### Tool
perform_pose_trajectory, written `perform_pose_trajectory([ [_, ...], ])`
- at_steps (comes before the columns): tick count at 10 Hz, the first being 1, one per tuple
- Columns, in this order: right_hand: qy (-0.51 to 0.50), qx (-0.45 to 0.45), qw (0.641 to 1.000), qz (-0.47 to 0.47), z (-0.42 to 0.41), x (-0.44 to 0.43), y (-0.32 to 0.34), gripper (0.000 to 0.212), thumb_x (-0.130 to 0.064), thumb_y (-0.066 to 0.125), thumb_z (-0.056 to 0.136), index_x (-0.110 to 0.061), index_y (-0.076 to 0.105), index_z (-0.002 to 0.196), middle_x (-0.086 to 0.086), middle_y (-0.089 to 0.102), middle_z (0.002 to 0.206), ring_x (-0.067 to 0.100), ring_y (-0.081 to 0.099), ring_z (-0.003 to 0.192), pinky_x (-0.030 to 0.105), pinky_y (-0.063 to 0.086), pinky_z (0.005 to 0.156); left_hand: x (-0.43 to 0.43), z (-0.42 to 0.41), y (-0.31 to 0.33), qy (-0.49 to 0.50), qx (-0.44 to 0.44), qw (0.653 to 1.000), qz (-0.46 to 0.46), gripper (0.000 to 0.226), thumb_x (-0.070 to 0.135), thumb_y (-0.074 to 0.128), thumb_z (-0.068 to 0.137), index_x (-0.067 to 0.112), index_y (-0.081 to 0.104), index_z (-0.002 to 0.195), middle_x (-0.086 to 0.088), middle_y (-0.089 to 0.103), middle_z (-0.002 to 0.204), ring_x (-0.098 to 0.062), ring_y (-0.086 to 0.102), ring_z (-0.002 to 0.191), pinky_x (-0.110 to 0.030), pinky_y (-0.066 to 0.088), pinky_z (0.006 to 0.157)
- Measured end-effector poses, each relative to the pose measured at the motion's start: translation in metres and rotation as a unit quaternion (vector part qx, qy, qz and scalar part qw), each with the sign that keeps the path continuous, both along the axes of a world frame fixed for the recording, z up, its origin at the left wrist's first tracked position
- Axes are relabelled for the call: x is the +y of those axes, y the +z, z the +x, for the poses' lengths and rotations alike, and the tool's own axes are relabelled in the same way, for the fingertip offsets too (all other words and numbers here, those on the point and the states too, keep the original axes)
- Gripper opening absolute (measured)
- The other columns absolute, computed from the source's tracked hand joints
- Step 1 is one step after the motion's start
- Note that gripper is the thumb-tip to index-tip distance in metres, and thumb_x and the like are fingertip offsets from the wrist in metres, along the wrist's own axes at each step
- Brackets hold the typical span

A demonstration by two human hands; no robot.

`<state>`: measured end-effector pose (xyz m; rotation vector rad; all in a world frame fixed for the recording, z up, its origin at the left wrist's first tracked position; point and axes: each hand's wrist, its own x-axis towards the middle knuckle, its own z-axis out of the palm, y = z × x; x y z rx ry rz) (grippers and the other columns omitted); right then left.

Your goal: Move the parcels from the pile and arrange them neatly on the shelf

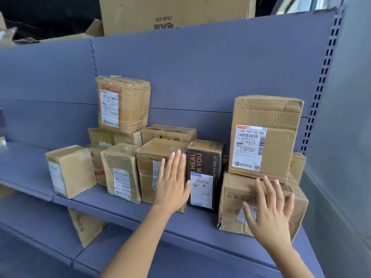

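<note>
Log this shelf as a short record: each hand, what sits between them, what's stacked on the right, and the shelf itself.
left hand: open, flat against taped brown parcel
right hand: open, fingers spread on lower carton
between hands: black box, upright
right stack: labelled carton on the lower carton
shelf: blue, parcels in a row

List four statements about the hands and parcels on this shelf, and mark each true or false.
1. The left hand lies flat against a brown parcel. True.
2. The right hand grips the black box. False: its spread fingers press on the bottom carton.
3. A labelled carton sits on top of the bottom carton. True.
4. The black box lies flat on its side. False: it stands upright.
</note>
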<state>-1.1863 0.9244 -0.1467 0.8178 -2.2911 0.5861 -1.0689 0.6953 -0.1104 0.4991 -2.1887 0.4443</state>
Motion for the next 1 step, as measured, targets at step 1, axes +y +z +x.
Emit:
perform_pose_trajectory([
  [1,0.005,0.002,0.999,-0.038,0.0228,-0.0223,-0.0007,0.081,-0.061,0.01,0.095,-0.004,0.045,0.141,0.016,0.041,0.149,0.032,0.018,0.143,0.064,0.013,0.111,-0.0218,0.0222,0.0057,0.011,0.027,1.0,-0.003,0.087,0.034,0.071,0.078,-0.003,0.027,0.144,-0.019,0.031,0.152,-0.033,0.029,0.14,-0.054,0.022,0.114],
])
